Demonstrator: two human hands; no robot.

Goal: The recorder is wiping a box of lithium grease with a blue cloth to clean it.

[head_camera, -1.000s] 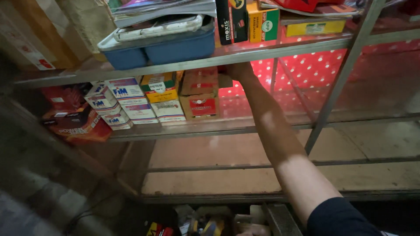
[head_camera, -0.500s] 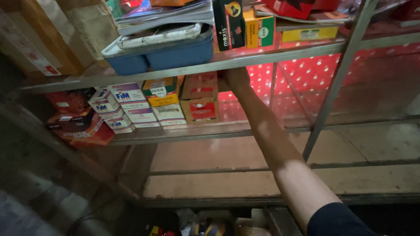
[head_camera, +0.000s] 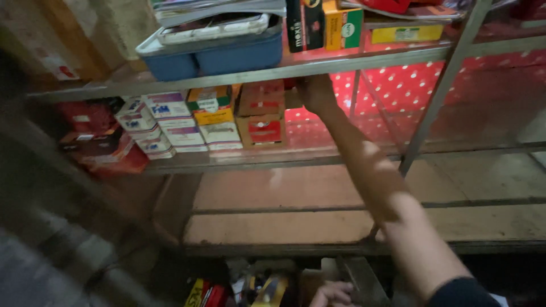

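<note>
Since the earlier frame the view has tipped slightly down and the right hand (head_camera: 316,94) has stayed reaching into the middle level of a metal shelf rack (head_camera: 318,63), close under the front edge of the level above. Its fingers are curled against the right side of the upper brown-and-red carton (head_camera: 260,97), which sits on top of a second brown-and-red carton (head_camera: 261,130); whether the hand actually grips the carton or only touches it cannot be told, because the fingertips are hidden behind it. Both cartons stand near the middle of that level, toward its front edge. Just left of them is a stack of orange, yellow and white boxes (head_camera: 211,116), then stacks of white-and-purple boxes (head_camera: 164,122), and at the left end dark red packets (head_camera: 99,142). On the level above, a blue plastic tray (head_camera: 227,57) rests near the front edge, with a black box (head_camera: 301,25) and an orange-and-green box (head_camera: 341,25) to its right. Behind the shelves hangs red paper with white dots (head_camera: 409,85). At the bottom edge of the view, the left hand (head_camera: 333,294) is loosely curled and appears empty, beside colourful packets (head_camera: 267,290).
</note>
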